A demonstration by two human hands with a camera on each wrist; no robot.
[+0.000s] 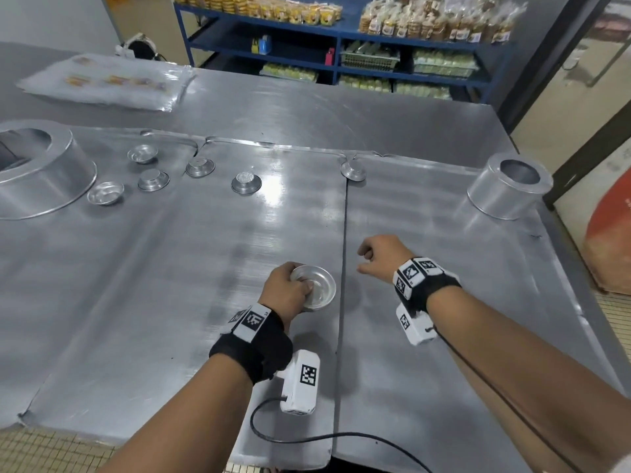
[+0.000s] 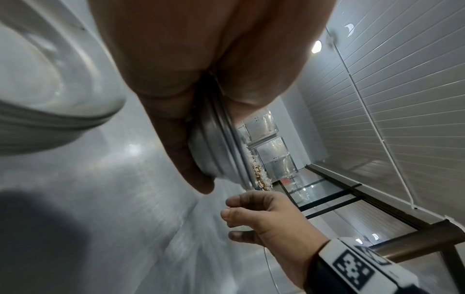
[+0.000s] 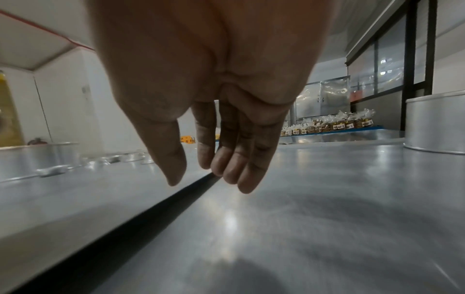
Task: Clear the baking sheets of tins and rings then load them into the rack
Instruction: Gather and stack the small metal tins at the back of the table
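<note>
My left hand (image 1: 286,291) grips a small round metal tin (image 1: 316,288) by its rim, thumb inside, above the middle baking sheet (image 1: 211,254); the left wrist view shows the tin (image 2: 214,151) edge-on between thumb and fingers. My right hand (image 1: 375,257) hovers empty over the right baking sheet (image 1: 461,285), fingers loosely bent (image 3: 226,159). Several small tins lie at the far side: one (image 1: 246,182), one (image 1: 200,166), one (image 1: 153,180), one (image 1: 142,153), one (image 1: 105,193), and one (image 1: 353,170) at the seam. A large ring (image 1: 41,169) stands far left, a tall ring (image 1: 508,189) far right.
The sheets lie side by side on a steel table (image 1: 307,110), with a dark gap (image 1: 344,233) between middle and right. A plastic-wrapped packet (image 1: 106,81) lies at the back left. Blue shelves (image 1: 334,46) with bagged goods stand behind. An orange sack (image 1: 607,233) sits to the right.
</note>
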